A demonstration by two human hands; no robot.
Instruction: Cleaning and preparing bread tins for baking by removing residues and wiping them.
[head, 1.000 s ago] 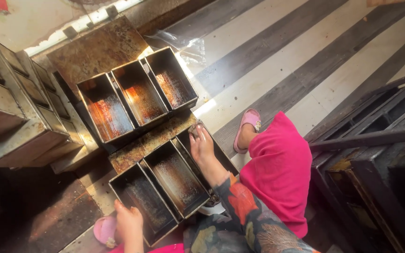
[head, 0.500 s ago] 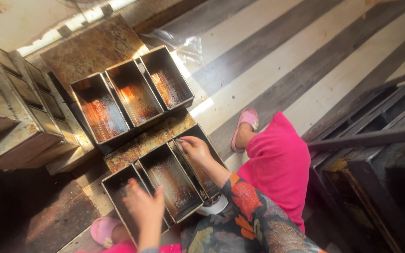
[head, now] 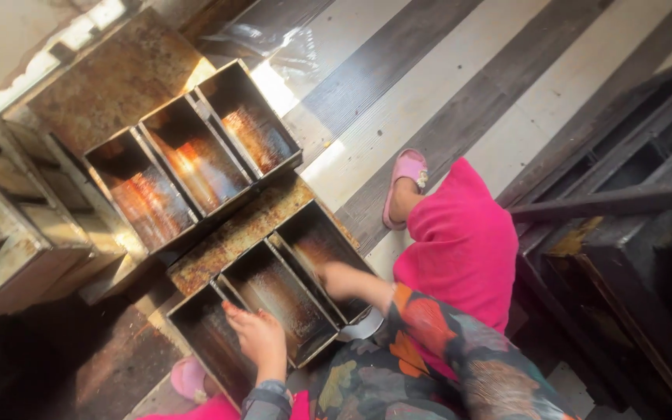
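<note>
A dark, greasy strap of three joined bread tins (head: 274,292) lies on the floor in front of me. My left hand (head: 257,336) grips the rim between its left and middle compartments, fingers curled over the edge. My right hand (head: 337,278), on a floral-sleeved arm, reaches down into the right compartment. It is blurred, so I cannot see whether it holds anything. A second three-tin strap (head: 196,159) sits just beyond, with shiny oily bottoms. My pink-clad knee (head: 464,241) and pink slipper (head: 407,173) are to the right.
A rusty flat sheet (head: 231,237) lies under and between the two straps. More stacked tin straps (head: 17,225) stand at the left. Dark metal racks (head: 631,202) crowd the right. A pale bowl edge (head: 363,327) shows by the near strap. Striped flooring (head: 429,85) runs beyond.
My left hand has risen from the lower left onto the near strap's rim. My right hand has slid from the strap's far edge down into its right compartment.
</note>
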